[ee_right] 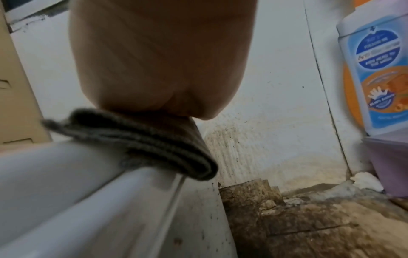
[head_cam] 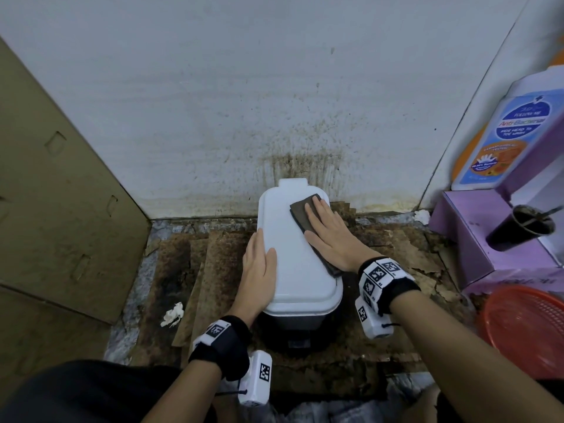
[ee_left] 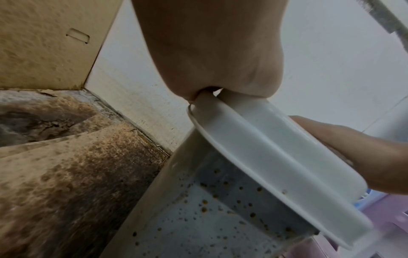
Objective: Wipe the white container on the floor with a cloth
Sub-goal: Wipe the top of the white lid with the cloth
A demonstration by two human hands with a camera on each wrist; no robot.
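The red plastic mesh basket (head_cam: 526,328) is cut by the right edge, and the folded dark grey cloth (head_cam: 308,215) is partly hidden under the right hand (head_cam: 331,236).

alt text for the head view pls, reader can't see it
Seen from above, a right hand presses a folded dark cloth flat on a white container's lid, while the left hand steadies the lid's left edge. The container stands on stained cardboard against a spattered white wall.

The head view looks steeply down on the white container (head_cam: 293,248) at frame centre. Both wrist views sit low, close beside its lid, facing the stained wall (head_cam: 274,102), which all share.
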